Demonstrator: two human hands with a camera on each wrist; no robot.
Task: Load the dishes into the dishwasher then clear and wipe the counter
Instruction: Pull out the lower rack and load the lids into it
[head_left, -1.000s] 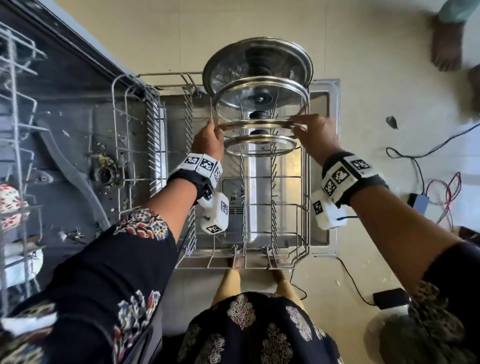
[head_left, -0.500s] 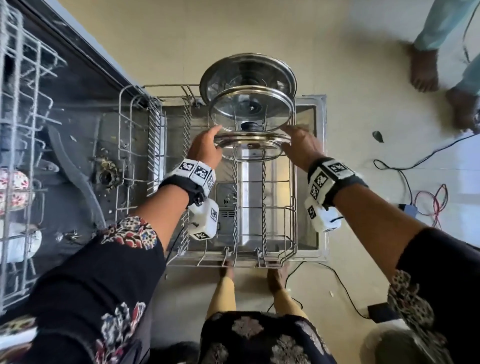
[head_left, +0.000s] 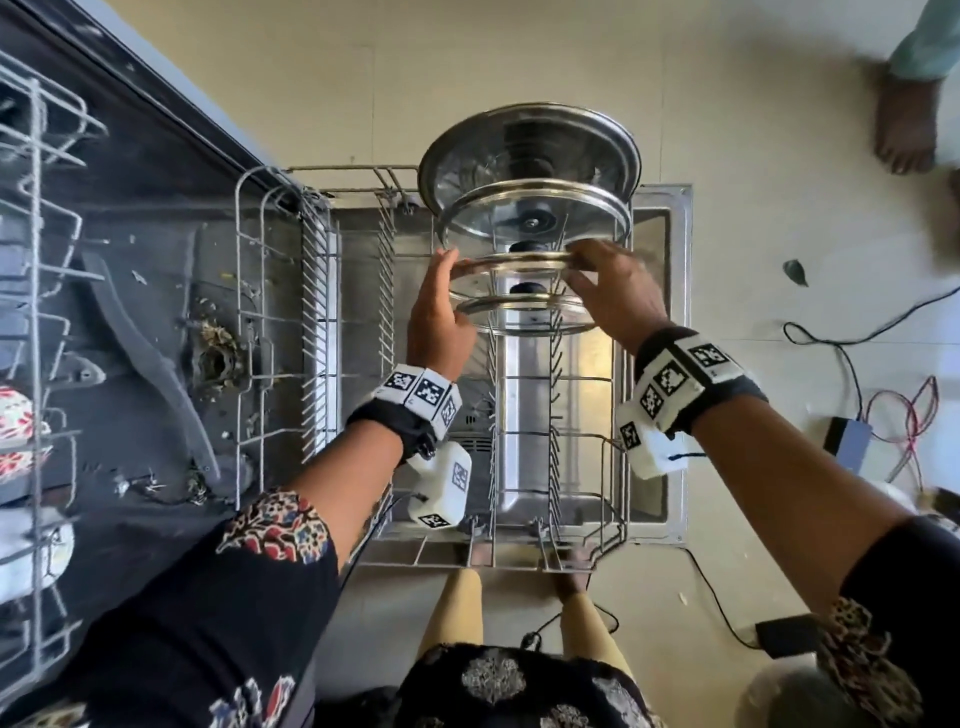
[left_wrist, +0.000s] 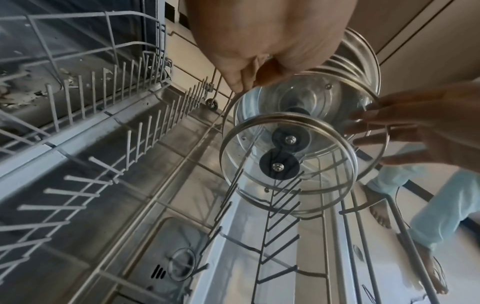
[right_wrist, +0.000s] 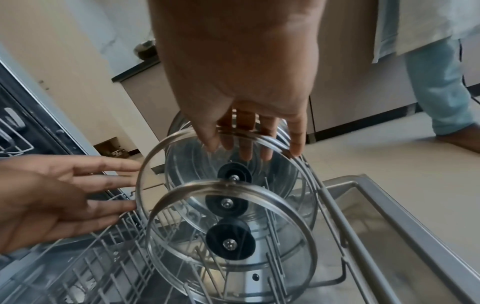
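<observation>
The pulled-out lower rack (head_left: 519, 558) holds several lids upright in its tines: a steel lid (head_left: 530, 140) farthest, then glass lids with steel rims. The smallest glass lid (head_left: 524, 312) (left_wrist: 285, 164) (right_wrist: 272, 236) stands nearest. Just behind it is a larger glass lid (head_left: 514, 262) (left_wrist: 324, 115) (right_wrist: 187, 164). My right hand (head_left: 582, 265) (right_wrist: 233, 142) pinches its rim, thumb in front and fingers behind the glass. The straight fingers of my left hand (head_left: 445, 270) (right_wrist: 124, 185) touch the rim's left side.
The rack sits over the open dishwasher door (head_left: 670, 364). At left are the tub with its spray arm (head_left: 145, 353) and an upper rack holding patterned bowls (head_left: 21, 431). Cables (head_left: 883, 322) lie on the floor at right. Another person's bare foot (head_left: 906, 130) is at the top right.
My left hand has gone from holding the lid's rim to resting straight fingers against it. The lid stays in the same slot. The other person's feet have shifted.
</observation>
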